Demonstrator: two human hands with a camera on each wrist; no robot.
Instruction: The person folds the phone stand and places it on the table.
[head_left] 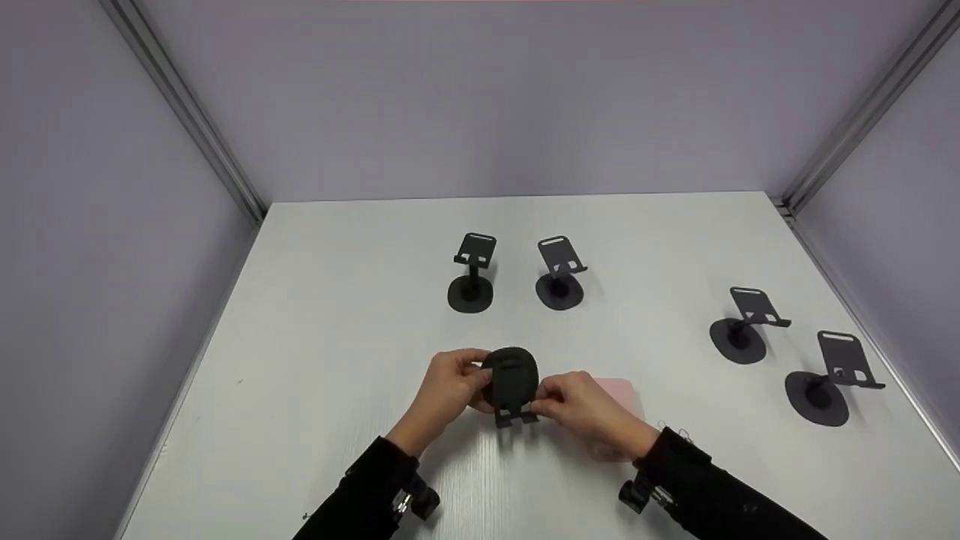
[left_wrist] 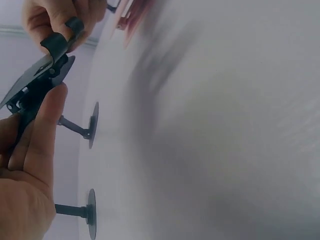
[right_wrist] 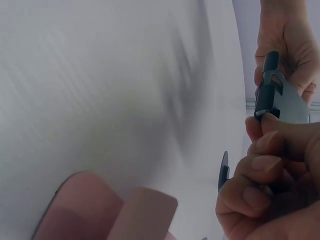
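Observation:
A black folding phone stand (head_left: 514, 381) is held above the table between both hands, its back plate folded close against the round base. My left hand (head_left: 450, 384) grips it by the left side, thumb in front and fingers behind. At the lower right corner, my right hand (head_left: 579, 405) pinches the stand's hooked lip between thumb and finger. In the left wrist view the hinge and the curved lip hooks of the stand (left_wrist: 54, 49) show. Partly under the right forearm lies a pink object (head_left: 619, 391); the right wrist view shows its flat rounded plates (right_wrist: 145, 215).
Two unfolded black phone stands, one left (head_left: 470, 292) and one right (head_left: 560, 291), stand beyond the hands. Farther right are two more, one nearer the middle (head_left: 737, 341) and one by the edge (head_left: 817, 397). Pale walls enclose the white table (head_left: 315, 322).

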